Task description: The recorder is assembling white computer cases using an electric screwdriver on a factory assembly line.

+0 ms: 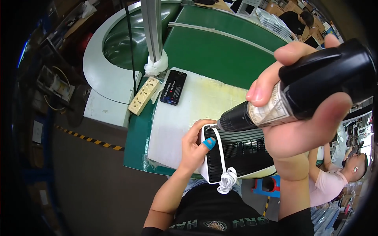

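Observation:
In my right hand (303,118) is a black electric screwdriver (327,72), its fingers wrapped round the body. The tool points left, and its bit meets the far left corner of a white-framed appliance (244,151) with a black slatted grille. My left hand (195,147) grips the left side of that appliance, the thumb, in a blue finger cover (209,143), lying over the edge. A white power cord (227,180) runs along the grille and is bundled at the near edge. The right end of the appliance is hidden behind my right hand and forearm.
A black phone (173,87) lies on the white work mat (165,129), beside a cream power strip (144,95). A metal post (152,31) rises behind them. Beyond is a green conveyor (208,51). A co-worker in pink (328,187) is at the right; another person (295,23) is farther back.

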The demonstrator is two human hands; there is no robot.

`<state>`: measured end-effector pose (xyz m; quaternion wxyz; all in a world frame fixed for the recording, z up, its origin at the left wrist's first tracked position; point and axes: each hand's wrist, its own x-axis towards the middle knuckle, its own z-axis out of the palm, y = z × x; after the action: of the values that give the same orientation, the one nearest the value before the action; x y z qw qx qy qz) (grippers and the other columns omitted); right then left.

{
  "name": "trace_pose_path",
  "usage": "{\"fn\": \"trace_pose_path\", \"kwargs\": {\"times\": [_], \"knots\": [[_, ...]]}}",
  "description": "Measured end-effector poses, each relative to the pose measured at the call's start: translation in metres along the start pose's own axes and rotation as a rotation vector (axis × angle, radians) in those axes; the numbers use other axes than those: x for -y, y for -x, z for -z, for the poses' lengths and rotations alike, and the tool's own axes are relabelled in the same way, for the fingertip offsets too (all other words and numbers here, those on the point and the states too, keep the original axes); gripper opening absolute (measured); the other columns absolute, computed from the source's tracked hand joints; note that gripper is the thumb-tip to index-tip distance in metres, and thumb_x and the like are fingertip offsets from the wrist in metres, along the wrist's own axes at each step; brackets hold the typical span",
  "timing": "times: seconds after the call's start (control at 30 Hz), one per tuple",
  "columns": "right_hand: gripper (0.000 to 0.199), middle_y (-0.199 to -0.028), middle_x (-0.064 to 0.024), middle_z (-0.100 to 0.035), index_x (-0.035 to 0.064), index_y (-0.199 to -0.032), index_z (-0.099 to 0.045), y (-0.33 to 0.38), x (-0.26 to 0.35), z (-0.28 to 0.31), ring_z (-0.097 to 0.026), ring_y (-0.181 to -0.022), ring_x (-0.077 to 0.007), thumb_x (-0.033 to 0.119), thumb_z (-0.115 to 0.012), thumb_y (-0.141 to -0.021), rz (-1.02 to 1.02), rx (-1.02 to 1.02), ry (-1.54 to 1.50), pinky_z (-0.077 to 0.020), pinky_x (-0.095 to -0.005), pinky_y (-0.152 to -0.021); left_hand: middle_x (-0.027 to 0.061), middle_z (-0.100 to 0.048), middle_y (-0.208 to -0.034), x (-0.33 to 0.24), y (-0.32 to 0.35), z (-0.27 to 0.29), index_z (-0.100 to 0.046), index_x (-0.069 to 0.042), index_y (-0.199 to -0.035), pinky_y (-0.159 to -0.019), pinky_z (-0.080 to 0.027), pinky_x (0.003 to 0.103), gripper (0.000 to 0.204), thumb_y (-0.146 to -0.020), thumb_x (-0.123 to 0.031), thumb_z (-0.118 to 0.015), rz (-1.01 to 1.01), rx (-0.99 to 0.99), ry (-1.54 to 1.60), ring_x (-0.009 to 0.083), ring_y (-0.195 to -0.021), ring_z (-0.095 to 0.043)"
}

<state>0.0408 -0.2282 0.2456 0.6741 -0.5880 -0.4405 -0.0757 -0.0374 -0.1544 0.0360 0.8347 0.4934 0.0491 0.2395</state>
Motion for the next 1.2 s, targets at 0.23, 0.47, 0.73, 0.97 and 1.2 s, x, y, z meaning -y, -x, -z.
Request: {"fn": "trace_pose_path", "kwargs": {"times": [0.23, 0.47, 0.73, 0.97, 1.2], "knots": [[0.089, -0.098, -0.0086, -0.06, 0.0022, -0.144, -0.021, 0.002, -0.028, -0.016, -0.059, -0.058, -0.0144, 0.072, -0.039, -0.091, 0.006, 0.056, 0.14, -0.0494, -0.0256, -0.055, 0.0072, -0.058, -0.109, 0.002, 0.001, 0.002, -0.056, 0.004, -0.12, -0.093, -0.04, 0.026, 0.045, -0.08, -0.013, -0.067, -0.017, -0.006, -0.001, 0.0147, -0.102, -0.054], [0.095, -0.096, -0.0082, -0.06, 0.0011, -0.144, -0.021, 0.001, -0.033, -0.017, -0.058, -0.058, -0.0144, 0.074, -0.043, -0.088, -0.038, 0.057, 0.04, -0.0481, -0.0263, -0.054, 0.0057, -0.057, -0.108, 0.002, 0.002, 0.001, -0.055, 0.004, -0.121, -0.093, -0.04, 0.026, 0.046, -0.079, -0.011, -0.066, 0.023, -0.019, 0.009, 0.0135, -0.102, -0.053], [0.081, -0.098, -0.0176, -0.062, -0.0014, -0.141, -0.024, -0.009, -0.036, -0.004, -0.058, -0.055, -0.017, 0.061, -0.045, -0.095, 0.127, 0.034, -0.052, -0.0471, -0.0273, -0.05, 0.0061, -0.058, -0.111, -0.001, 0.004, 0.008, -0.054, 0.004, -0.123, -0.091, -0.042, 0.026, 0.048, -0.082, -0.017, -0.068, 0.037, -0.001, -0.095, 0.0136, -0.102, -0.055], [0.046, -0.081, -0.0117, -0.057, 0.0016, -0.128, -0.039, 0.008, 0.032, 0.146, -0.053, -0.043, -0.0183, 0.034, -0.053, -0.098, -0.036, 0.124, -0.546, -0.0429, -0.0281, -0.037, 0.0138, -0.058, -0.126, -0.024, 0.005, 0.012, -0.05, 0.003, -0.13, -0.104, -0.038, 0.034, 0.05, -0.09, -0.021, -0.066, 0.145, 0.102, -0.109, 0.0201, -0.119, -0.053], [0.05, -0.072, -0.0128, -0.056, -0.0052, -0.121, -0.029, 0.092, -0.012, 0.313, -0.056, -0.037, -0.0205, 0.02, -0.059, -0.091, 0.189, 0.036, -1.445, -0.0513, -0.034, -0.03, 0.01, -0.064, -0.112, -0.052, -0.046, 0.029, -0.06, -0.002, -0.119, -0.094, -0.047, 0.036, 0.041, -0.101, -0.03, -0.036, 0.859, 0.077, -0.597, 0.0196, -0.111, -0.057]]}}
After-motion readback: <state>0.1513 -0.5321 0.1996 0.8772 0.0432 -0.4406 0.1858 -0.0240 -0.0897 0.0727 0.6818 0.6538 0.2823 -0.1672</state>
